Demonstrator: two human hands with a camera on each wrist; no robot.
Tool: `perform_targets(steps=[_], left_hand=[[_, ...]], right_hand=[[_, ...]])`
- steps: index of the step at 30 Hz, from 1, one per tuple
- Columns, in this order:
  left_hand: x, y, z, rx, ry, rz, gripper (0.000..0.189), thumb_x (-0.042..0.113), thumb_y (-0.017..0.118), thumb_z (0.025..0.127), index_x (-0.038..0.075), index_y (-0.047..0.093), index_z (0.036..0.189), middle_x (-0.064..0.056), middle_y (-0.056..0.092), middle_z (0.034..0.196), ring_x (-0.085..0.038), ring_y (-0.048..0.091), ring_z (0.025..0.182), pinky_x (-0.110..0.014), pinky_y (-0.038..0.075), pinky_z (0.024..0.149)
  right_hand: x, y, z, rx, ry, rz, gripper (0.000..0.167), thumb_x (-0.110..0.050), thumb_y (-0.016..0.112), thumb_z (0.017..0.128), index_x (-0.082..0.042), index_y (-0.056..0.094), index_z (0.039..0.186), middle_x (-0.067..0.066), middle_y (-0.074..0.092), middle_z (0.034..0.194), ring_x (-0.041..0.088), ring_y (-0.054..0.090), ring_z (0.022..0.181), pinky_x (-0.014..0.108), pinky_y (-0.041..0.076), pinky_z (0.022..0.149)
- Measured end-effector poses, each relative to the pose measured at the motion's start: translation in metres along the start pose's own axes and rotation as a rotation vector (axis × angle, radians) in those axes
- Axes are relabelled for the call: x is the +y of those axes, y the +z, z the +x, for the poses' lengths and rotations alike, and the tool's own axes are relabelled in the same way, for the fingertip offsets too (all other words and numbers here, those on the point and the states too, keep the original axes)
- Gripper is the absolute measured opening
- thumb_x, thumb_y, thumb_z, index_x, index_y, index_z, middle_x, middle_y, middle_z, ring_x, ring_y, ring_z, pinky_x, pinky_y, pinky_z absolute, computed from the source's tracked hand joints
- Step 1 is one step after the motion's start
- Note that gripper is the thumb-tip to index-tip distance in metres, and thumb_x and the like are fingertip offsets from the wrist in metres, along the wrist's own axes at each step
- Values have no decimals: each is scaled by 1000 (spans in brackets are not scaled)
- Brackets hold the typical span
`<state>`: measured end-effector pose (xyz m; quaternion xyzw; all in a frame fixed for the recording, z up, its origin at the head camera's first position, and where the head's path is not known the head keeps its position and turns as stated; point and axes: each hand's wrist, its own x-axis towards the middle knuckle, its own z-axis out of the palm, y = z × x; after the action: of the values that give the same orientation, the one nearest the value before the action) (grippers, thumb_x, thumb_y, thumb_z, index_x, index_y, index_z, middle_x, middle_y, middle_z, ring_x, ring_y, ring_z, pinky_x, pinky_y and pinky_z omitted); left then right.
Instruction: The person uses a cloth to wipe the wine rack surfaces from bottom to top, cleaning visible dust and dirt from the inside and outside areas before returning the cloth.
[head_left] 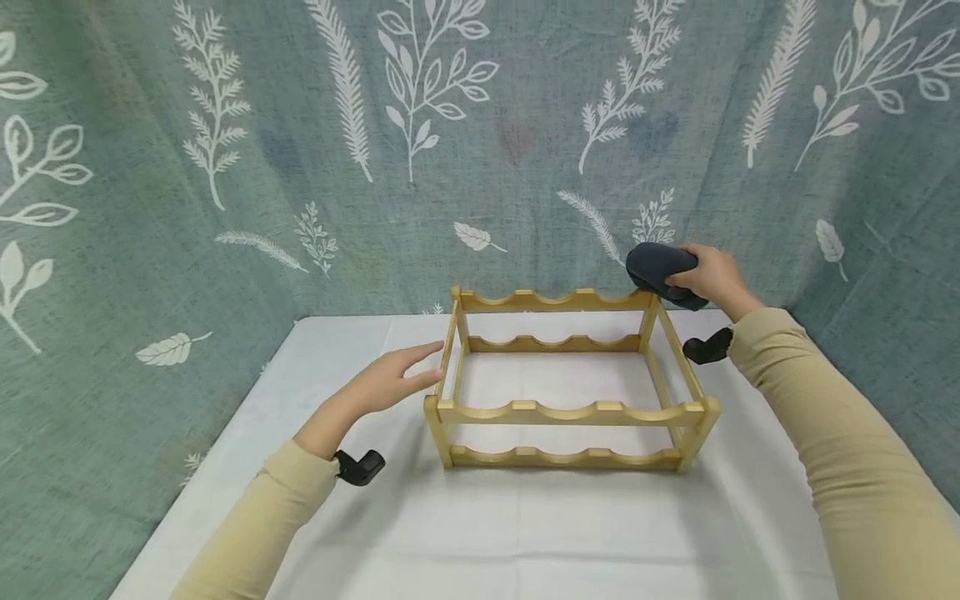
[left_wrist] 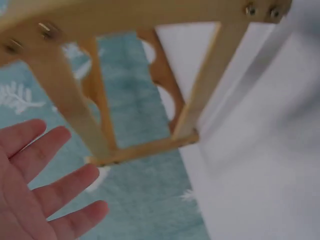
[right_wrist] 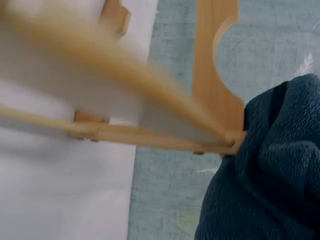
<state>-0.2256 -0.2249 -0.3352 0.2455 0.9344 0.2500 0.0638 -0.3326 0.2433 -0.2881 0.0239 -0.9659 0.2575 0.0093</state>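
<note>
A two-tier wooden wine rack (head_left: 570, 412) with scalloped rails stands on the white-covered table. My right hand (head_left: 712, 275) grips a bunched dark navy cloth (head_left: 655, 264) at the rack's far right top corner. In the right wrist view the fuzzy cloth (right_wrist: 280, 155) covers the end of the corner post, and the hand itself is hidden. My left hand (head_left: 393, 379) is beside the rack's left side, its fingers straight and spread, holding nothing. The left wrist view shows those fingers (left_wrist: 65, 190) close to the rack's side frame (left_wrist: 135, 152).
A white cloth (head_left: 480, 533) covers the table. Behind it and along both sides hangs a green-blue curtain (head_left: 480, 125) with white leaf prints, close to the rack's back. A black wrist camera mount sits at each cuff, the left mount (head_left: 360, 468) low over the table.
</note>
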Motion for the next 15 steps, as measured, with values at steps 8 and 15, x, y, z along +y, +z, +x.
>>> perform_targets(steps=[8,15], left_hand=[[16,8,-36,55,144,88,44,40,63,85,18,60,123,-4,49,135,-31,41,126,-49,34,101],[8,10,-33,104,250,124,36,31,64,85,13,65,116,-10,53,130,-34,46,122,-49,37,98]], right_hand=[[2,1,3,-101,-28,-21,65,-19,60,89,-5,27,144,34,26,140,53,27,122,62,31,93],[1,-2,4,-152,-60,-64,64,-16,59,89,-5,27,144,35,25,139,54,27,122,62,32,92]])
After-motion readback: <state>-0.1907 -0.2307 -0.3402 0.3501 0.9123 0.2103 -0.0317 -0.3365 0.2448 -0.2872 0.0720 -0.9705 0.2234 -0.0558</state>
